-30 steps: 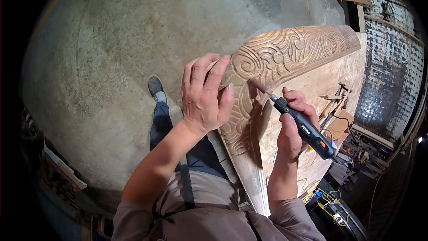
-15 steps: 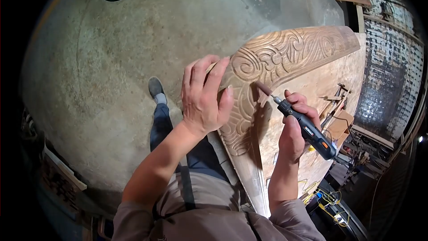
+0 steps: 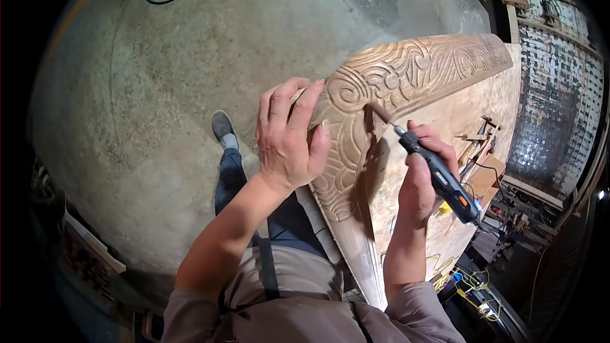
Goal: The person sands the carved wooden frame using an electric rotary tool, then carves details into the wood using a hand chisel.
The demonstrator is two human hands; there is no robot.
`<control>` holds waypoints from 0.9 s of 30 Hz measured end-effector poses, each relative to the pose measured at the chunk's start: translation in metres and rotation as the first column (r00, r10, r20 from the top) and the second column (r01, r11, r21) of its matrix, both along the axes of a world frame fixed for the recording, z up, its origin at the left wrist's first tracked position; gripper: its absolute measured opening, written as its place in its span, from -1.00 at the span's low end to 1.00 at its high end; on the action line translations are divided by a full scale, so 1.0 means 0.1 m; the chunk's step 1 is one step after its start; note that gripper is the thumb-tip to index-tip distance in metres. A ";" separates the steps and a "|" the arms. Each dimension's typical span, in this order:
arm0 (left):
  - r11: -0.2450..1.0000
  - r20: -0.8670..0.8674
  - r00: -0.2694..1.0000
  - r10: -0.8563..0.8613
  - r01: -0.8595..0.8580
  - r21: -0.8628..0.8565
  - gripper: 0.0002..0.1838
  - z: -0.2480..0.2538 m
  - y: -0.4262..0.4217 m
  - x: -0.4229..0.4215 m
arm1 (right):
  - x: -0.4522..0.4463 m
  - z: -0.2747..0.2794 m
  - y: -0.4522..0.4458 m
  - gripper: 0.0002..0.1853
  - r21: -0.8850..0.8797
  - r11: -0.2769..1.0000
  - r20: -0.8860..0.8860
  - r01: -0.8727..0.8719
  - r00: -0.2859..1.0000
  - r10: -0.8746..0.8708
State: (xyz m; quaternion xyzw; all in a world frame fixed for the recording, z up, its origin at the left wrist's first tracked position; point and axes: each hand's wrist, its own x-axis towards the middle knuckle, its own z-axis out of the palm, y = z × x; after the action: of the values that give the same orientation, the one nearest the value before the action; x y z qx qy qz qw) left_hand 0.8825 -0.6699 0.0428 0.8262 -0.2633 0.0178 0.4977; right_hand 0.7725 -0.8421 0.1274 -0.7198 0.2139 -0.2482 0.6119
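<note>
My left hand (image 3: 286, 136) grips the outer corner of a carved wooden piece (image 3: 413, 73), its fingers over the edge and its thumb toward the carving. The piece is bent like an elbow and covered in scroll and wave relief. In my right hand (image 3: 422, 178) is a black cordless rotary tool (image 3: 448, 184) with an orange button. A brown cylindrical sanding bit (image 3: 380, 113) at its end is at the inner corner of the carving; whether it touches the wood I cannot tell.
Beneath the carving is a plywood board (image 3: 457, 130). Hand tools, among them a hammer (image 3: 488, 121), lie at its right beside a cardboard box (image 3: 488, 181). Yellow cords (image 3: 473, 286) hang by a black case at lower right. A dark hose (image 3: 171, 0) lies on the concrete floor.
The rotary tool and my right hand have shifted slightly to the right, and the bit's tip has moved up along the inner corner. My left hand stays nearly in place.
</note>
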 end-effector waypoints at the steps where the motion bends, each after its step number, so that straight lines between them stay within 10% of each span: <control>1: 1.000 -0.001 1.000 -0.001 0.001 0.001 -0.42 0.00 0.00 0.00 | -0.01 0.00 -0.02 -0.69 0.003 1.000 0.026 0.010 1.000 -0.010; 12: 1.000 0.006 1.000 -0.001 0.001 0.007 -0.45 0.00 0.00 0.01 | 0.02 0.02 -0.10 -0.74 0.053 0.997 -0.044 -0.063 0.997 0.065; 17: 1.000 0.007 1.000 0.005 -0.005 0.001 -0.43 0.02 -0.01 0.02 | 0.00 0.21 -0.08 -0.70 -0.092 0.979 0.078 0.183 0.981 -0.176; 27: 0.972 -0.053 0.998 0.013 -0.001 0.237 -0.27 0.45 -0.16 0.04 | -0.82 0.36 -0.01 -0.66 0.288 0.934 0.059 0.212 0.969 -0.239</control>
State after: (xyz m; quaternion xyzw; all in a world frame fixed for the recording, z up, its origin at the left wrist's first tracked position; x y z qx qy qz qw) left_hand 0.8864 -0.6857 0.0877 0.8808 -0.2470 -0.0345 0.4025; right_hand 0.6907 -0.8435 0.1635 -0.5845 0.2994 -0.3172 0.6841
